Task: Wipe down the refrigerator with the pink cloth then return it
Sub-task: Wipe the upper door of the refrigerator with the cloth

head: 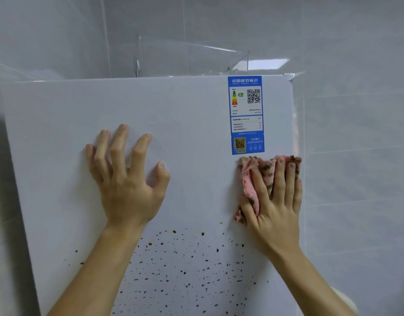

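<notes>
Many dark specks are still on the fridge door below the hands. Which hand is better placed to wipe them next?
The right hand. It already presses the pink cloth on the refrigerator door, just above the dark specks. The left hand is bare, fingers spread on the door.

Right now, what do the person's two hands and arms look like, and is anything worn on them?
The left hand and right hand are both bare: no gloves, rings, watch or bracelet visible. Both forearms are uncovered to the frame's bottom edge, with no sleeves. Fingernails are short and unpainted.
</notes>
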Available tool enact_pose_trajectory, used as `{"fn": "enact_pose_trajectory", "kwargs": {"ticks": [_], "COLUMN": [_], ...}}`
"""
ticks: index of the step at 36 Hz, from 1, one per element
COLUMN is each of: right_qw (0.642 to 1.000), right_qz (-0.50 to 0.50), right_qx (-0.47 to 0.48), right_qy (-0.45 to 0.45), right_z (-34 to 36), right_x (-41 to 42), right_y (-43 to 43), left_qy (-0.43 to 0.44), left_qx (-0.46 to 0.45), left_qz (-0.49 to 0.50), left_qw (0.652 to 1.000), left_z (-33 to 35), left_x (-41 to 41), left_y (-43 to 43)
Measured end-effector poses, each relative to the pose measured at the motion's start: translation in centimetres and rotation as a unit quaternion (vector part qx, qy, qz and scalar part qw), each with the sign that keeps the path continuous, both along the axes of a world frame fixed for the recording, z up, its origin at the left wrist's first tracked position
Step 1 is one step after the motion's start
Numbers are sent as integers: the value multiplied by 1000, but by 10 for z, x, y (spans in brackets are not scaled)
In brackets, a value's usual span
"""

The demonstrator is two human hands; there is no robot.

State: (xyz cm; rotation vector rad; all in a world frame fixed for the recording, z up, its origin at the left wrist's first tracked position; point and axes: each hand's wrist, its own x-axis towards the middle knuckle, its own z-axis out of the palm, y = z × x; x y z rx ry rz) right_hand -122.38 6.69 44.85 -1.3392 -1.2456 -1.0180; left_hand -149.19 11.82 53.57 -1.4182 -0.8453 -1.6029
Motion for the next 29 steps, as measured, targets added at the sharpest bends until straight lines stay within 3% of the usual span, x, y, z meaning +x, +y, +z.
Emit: {"fn": "enact_pose_trajectory", "kwargs": {"ticks": [9,13,20,25,29], "right_qw": [997,998,999,999,1000], "right_qz": [21,34,34,32,23], "right_qx": [27,30,-8,-40,-6], "right_qy": [70,54,21,12,9], "right_z": [105,90,-7,8,47], "right_x": [-5,0,2,-1,-9], "right_y": [7,1,-6,-8,0], "left_qy": [5,1,-8,-15,-15], "left_qx": [-3,0,-4,-15,-21], "left_qz": [8,6,-6,-11,-10], "left_qw": [1000,1000,1000,1000,1000], "left_z": [0,1,0,1,0], "left_x": [-3,-2,2,3,1], "left_y": [2,1,-2,-2,-4]}}
